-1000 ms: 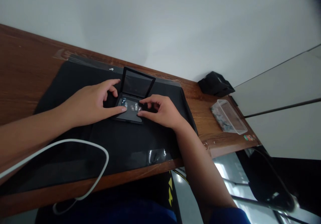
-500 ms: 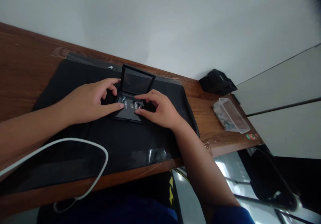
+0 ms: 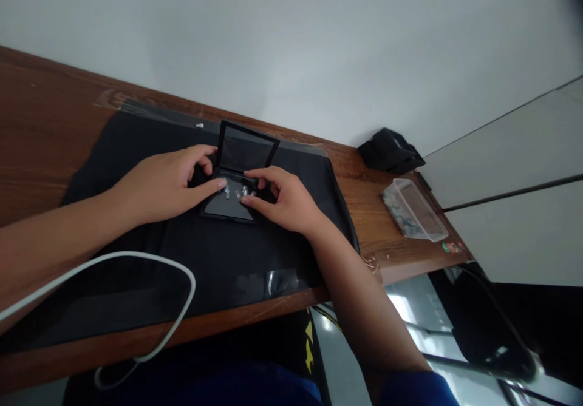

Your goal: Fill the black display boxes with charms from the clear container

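A small black case (image 3: 228, 207) lies open on a black mat (image 3: 136, 248), its lid (image 3: 246, 151) standing up at the back. Several small shiny pieces (image 3: 237, 192) sit in a row inside the case. My left hand (image 3: 164, 184) rests at the case's left side, thumb on the row's left end and forefinger curled by the lid's corner. My right hand (image 3: 285, 199) lies at the right side, forefinger and thumb pinched around the right-hand pieces. What the fingers grip is too small to name.
The mat covers a brown wooden desk (image 3: 40, 121) against a white wall. A white cable (image 3: 150, 260) loops over the mat's near left. At the right stand a black object (image 3: 392, 150) and a clear plastic tub (image 3: 414, 209) with small items. Floor shows below the desk edge.
My left thumb has slid up onto the left end of the row, covering the bluish piece. My right forefinger has moved left over the right-hand pieces.
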The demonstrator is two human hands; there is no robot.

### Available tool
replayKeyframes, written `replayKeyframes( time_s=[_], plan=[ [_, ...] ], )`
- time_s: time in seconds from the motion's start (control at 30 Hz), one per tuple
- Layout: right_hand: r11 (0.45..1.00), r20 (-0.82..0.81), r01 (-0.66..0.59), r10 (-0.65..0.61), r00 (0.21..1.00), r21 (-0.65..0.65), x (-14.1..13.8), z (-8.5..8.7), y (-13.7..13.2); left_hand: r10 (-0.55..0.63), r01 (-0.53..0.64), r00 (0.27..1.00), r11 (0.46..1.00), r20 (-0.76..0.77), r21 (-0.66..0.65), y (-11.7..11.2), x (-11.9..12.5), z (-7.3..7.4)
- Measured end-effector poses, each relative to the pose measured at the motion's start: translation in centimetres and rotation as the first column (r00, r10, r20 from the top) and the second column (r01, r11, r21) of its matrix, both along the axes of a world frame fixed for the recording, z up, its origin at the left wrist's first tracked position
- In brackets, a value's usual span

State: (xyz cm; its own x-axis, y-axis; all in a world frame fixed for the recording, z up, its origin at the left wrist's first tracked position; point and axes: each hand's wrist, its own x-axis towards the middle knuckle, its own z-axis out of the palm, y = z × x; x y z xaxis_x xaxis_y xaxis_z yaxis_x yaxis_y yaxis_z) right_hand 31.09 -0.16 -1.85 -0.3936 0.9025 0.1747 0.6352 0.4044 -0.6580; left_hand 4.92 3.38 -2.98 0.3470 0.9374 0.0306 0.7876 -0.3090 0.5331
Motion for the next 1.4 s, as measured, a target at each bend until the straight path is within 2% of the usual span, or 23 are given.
replayKeyframes(
  time_s=[0.27,0.37,0.47,0.53,0.63,0.67,0.7,0.73,0.77,0.8,0.83,0.87,0.97,1.03,1.17,1.27,1.4],
  plan=[
    [0.997,-0.071,-0.071,0.072,0.995,0.015,0.9,-0.2,-0.2,-0.011,0.010,0.999,1.000,0.037,0.006,-0.3,-0.1,0.2],
    [0.996,-0.104,-0.074,0.079,0.991,0.054,1.3,-0.2,-0.3,-0.010,0.010,0.999,1.000,0.045,0.006,-0.3,-0.2,-0.1],
    [0.991,-0.157,-0.055,0.074,0.985,0.121,2.2,0.8,-0.8,-0.001,-0.001,0.997,1.000,0.079,0.017,-0.2,-0.6,-1.0],
    [0.985,-0.175,-0.009,0.039,0.984,0.171,4.0,2.7,-1.2,0.006,-0.005,0.995,1.000,0.096,-0.011,0.0,-0.8,-1.7],
    [0.953,-0.035,0.076,-0.069,0.997,0.294,9.8,7.0,-1.5,0.038,-0.033,0.992,0.998,0.121,-0.048,0.2,-0.8,-2.0],
    [0.932,0.039,0.132,-0.154,0.987,0.337,12.5,8.5,-1.6,0.042,-0.033,0.991,0.997,0.125,-0.075,0.2,-0.8,-1.8],
    [0.888,0.085,0.240,-0.295,0.952,0.391,15.6,9.8,-1.6,0.044,-0.032,0.991,0.995,0.127,-0.094,0.0,-0.7,-1.4],
    [0.830,0.116,0.360,-0.445,0.888,0.425,18.7,10.7,-1.6,0.043,-0.030,0.991,0.994,0.123,-0.105,-0.2,-0.7,-1.0],
    [0.745,0.132,0.493,-0.601,0.788,0.449,21.9,11.3,-1.8,0.037,-0.025,0.992,0.994,0.116,-0.106,-0.4,-0.6,-0.6],
    [0.652,0.180,0.608,-0.734,0.654,0.453,24.8,11.5,-2.0,0.030,-0.019,0.993,0.995,0.110,-0.098,-0.5,-0.5,-0.4],
    [0.600,0.296,0.689,-0.800,0.522,0.406,27.3,11.4,-2.3,0.019,-0.010,0.994,0.996,0.105,-0.090,-0.7,-0.4,-0.2],
    [0.586,0.361,0.726,-0.805,0.471,0.360,29.4,11.0,-2.7,0.010,-0.001,0.995,0.996,0.103,-0.087,-0.7,-0.4,-0.1],
    [0.623,0.539,0.766,-0.704,0.463,0.156,32.8,9.1,-4.2,-0.010,0.020,0.990,0.998,0.137,-0.068,-0.6,-0.7,-0.6],
    [0.625,0.630,0.781,-0.610,0.481,0.009,33.6,7.7,-4.7,-0.039,0.043,0.986,0.999,0.160,-0.020,-0.4,-1.1,-0.9],
    [0.587,0.728,0.776,-0.424,0.539,-0.232,34.1,6.1,-4.6,-0.080,0.082,0.986,0.997,0.148,-0.006,-0.2,-1.5,-1.0],
    [0.570,0.759,0.768,-0.350,0.549,-0.293,34.4,5.8,-4.0,-0.060,0.064,0.990,0.997,0.126,-0.032,-0.1,-1.4,-0.7],
    [0.556,0.822,0.793,-0.311,0.477,-0.250,34.7,5.9,-3.5,-0.058,0.064,0.989,0.997,0.136,-0.040,0.1,-1.3,-0.5]
  ],
)
